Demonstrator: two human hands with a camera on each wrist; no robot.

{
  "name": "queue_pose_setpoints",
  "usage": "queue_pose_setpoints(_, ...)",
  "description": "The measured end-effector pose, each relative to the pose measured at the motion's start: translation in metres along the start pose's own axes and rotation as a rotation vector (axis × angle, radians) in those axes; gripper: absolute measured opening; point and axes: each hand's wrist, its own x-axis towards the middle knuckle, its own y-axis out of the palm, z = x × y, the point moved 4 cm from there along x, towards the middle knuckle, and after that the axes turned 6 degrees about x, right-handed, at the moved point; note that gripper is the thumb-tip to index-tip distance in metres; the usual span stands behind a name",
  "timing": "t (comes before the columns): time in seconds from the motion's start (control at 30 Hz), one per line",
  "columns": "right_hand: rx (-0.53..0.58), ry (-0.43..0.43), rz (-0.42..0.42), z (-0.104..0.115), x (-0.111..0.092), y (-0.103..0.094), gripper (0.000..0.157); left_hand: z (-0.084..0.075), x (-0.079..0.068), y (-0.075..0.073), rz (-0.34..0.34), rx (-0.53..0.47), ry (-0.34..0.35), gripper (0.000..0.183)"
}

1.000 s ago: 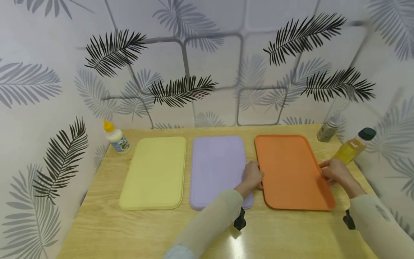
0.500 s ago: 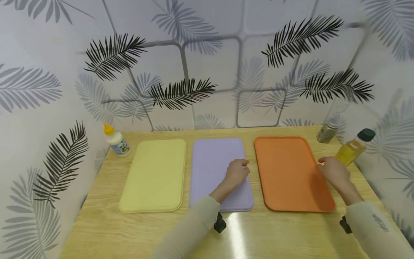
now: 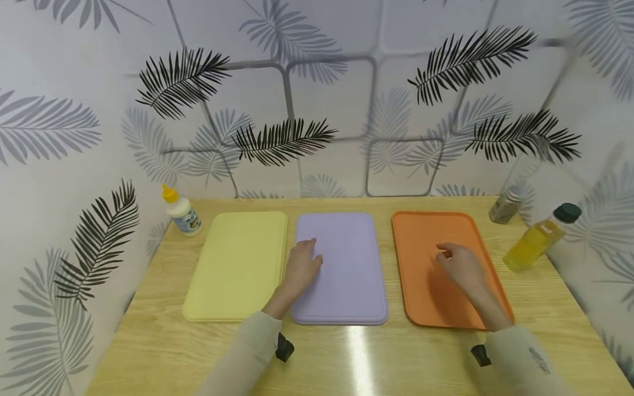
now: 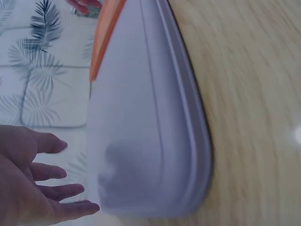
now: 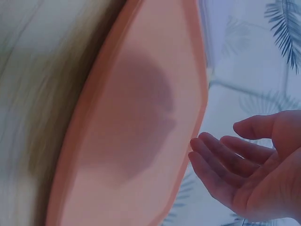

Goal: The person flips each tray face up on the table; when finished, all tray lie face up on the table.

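Observation:
Three trays lie side by side on the table: yellow (image 3: 236,267), purple (image 3: 342,264) and orange (image 3: 426,236). My left hand (image 3: 301,264) hovers at the purple tray's left edge, fingers spread and holding nothing; the left wrist view shows its shadow on that tray. Above the orange tray, my right hand (image 3: 460,267) hangs with fingers loosely bent and nothing in them. In the right wrist view the hand (image 5: 249,169) is apart from the orange tray (image 5: 141,141), and its shadow falls on the tray's surface.
A glue bottle (image 3: 184,212) with a yellow tip stands at the table's back left corner. At the back right are a spice jar (image 3: 506,204) and a bottle of yellow liquid (image 3: 537,242) with a dark green cap. Patterned walls close the table in behind and beside.
Both hands have left the orange tray's side edges. The left hand has moved leftward across the purple tray, and the right hand has moved left over the orange tray.

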Motion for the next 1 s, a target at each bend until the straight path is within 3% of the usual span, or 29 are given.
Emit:
queue_pose_setpoints(0.23,0.046,-0.094,-0.031,0.040,0.010,0.036,0.038,0.022,-0.009,0.000,0.049,0.074,-0.049,0.058)
queue_pose_setpoints(0.5,0.163,-0.145,0.058,0.072,0.016,0.077,0.041,0.027,-0.014,0.005,0.109,0.033,-0.039,0.055)
queue_pose_setpoints(0.63,0.085,-0.147,0.081,0.076,0.020,0.092,0.046,0.029,-0.013,0.005,0.130,0.057,-0.069,0.054)
queue_pose_setpoints(0.87,-0.025,-0.113,0.089,0.071,0.023,0.108,0.049,0.022,-0.008,0.004,0.128,0.104,-0.054,0.051)
queue_pose_setpoints(1.0,-0.054,-0.096,0.085,0.071,0.024,0.116,0.049,0.022,-0.010,0.005,0.103,0.124,-0.103,0.051)
